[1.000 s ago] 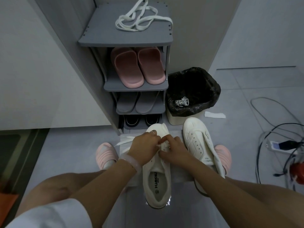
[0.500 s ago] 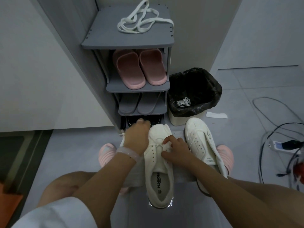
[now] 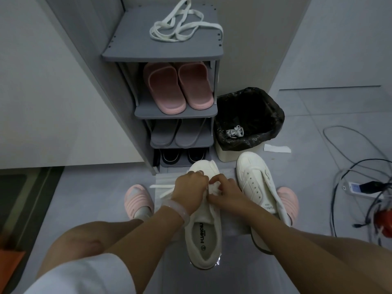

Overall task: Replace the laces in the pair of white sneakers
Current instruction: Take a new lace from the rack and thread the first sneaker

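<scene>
Fingers of both the left hand [image 3: 189, 188] and the right hand [image 3: 224, 190] curl over the near sneaker [image 3: 204, 225], apparently pinching its white lace [image 3: 164, 187]. That shoe sits on the floor between the knees, with the second sneaker [image 3: 257, 187] just beside it.

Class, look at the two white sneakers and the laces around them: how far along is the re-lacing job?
Done: a tangled lace lies in the bin. In hand: left hand and right hand pinch a lace on the nearer sneaker. Left: the other sneaker shows bare eyelets; a spare lace waits on the rack.
</scene>
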A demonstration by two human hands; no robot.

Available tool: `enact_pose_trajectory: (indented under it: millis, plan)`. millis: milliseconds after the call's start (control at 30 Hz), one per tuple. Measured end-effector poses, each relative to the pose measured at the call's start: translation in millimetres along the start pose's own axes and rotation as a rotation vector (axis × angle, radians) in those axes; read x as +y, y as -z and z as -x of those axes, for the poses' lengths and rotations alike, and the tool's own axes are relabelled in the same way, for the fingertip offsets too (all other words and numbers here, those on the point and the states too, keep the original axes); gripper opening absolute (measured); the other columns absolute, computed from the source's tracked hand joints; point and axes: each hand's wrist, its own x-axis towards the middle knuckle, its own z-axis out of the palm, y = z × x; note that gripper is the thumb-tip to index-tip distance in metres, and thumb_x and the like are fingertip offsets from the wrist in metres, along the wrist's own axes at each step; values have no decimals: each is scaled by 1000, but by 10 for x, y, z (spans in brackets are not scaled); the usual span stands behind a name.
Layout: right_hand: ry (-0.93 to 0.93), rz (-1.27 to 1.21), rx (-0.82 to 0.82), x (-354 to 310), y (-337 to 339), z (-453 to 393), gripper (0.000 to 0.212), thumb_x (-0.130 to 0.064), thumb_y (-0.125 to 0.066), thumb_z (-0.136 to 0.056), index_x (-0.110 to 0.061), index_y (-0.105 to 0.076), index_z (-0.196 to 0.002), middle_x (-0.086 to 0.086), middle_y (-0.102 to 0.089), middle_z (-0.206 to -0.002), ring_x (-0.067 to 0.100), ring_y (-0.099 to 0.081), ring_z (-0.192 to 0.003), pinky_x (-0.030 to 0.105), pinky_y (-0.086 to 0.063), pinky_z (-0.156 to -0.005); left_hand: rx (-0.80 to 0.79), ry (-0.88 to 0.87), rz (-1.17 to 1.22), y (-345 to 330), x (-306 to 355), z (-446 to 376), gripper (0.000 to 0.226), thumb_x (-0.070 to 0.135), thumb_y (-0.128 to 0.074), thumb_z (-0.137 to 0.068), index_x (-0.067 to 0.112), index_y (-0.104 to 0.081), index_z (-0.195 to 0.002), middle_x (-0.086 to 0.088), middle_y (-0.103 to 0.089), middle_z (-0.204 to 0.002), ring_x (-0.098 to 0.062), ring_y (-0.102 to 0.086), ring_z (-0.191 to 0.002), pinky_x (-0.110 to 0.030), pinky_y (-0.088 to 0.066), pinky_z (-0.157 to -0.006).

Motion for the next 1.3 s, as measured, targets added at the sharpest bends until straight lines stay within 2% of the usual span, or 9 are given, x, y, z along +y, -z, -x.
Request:
enact_pose_trajectory:
  millis: [67, 233, 333, 400, 467, 633, 900, 1067, 1300]
  plan:
    - [-9, 16, 1, 2, -2, -7, 34, -27, -63, -79, -30, -45, -108, 5, -39, -110, 25, -47, -107, 34, -44, -91, 13, 56, 15, 72, -60, 3, 22, 2, -43, -87, 8, -56, -103, -6, -54, -110, -24, -56, -102, -30, -41, -70]
    - [-24, 38, 17, 15, -17, -19, 33, -30, -63, -77, -34, -41, -101, 2, -38, -106, 25, -45, -106, 27, -37, -86, 128, 435, 40, 297, -539, 0, 21, 0, -42, -87, 5, -57, -101, -11, -55, -106, -30, -59, -98, -34, -44, -72]
    - [-27, 45, 21, -1, -9, -16, 35, -29, -64, -77, -30, -44, -105, 5, -39, -109, 26, -46, -106, 30, -40, -88, 136, 221, 119, 312, -426, -11, 23, 9, -45, -90, 14, -58, -108, -5, -55, -111, -24, -58, -99, -31, -44, -75]
    - [-38, 55, 15, -11, -3, -8, 39, -30, -63, -78, -27, -45, -112, 6, -39, -111, 26, -46, -108, 33, -40, -92, 59, -16, 154, 195, -228, 8, 24, 19, -47, -91, 21, -60, -110, 1, -56, -111, -19, -57, -101, -28, -39, -73]
    - [-39, 54, 21, -16, -5, -5, 42, -32, -62, -80, -25, -44, -117, 5, -39, -110, 27, -45, -110, 34, -39, -95, -14, -128, 66, 61, -114, 5, 26, 24, -44, -91, 21, -62, -110, 1, -59, -110, -20, -57, -100, -29, -39, -72]
    - [-36, 54, 19, -21, -4, 0, 43, -31, -62, -81, -24, -43, -119, 5, -38, -109, 27, -46, -110, 35, -39, -96, 3, -71, 1, -72, -91, -22, 25, 24, -42, -92, 19, -61, -109, 0, -61, -108, -23, -58, -99, -29, -36, -67]
    - [-19, 42, 26, -16, -8, 19, 39, -31, -61, -81, -27, -45, -117, 5, -39, -109, 26, -45, -110, 34, -39, -97, 13, -25, -52, -71, -1, -4, 25, 5, -42, -89, 11, -54, -110, -6, -59, -110, -26, -56, -105, -30, -34, -65]
    - [-18, 32, 27, -5, -9, 26, 39, -30, -60, -81, -27, -45, -117, 4, -39, -111, 24, -42, -111, 33, -37, -97, 18, -33, -33, -70, -19, 17, 25, 5, -39, -90, 9, -49, -113, -7, -56, -114, -25, -56, -105, -30, -35, -66]
    - [-17, 21, 21, 0, -7, 48, 38, -28, -60, -83, -27, -45, -118, 4, -39, -113, 25, -42, -113, 32, -38, -96, 13, -27, -27, -43, -20, -6, 24, 8, -40, -90, 12, -55, -108, -6, -58, -111, -24, -53, -107, -29, -33, -67]
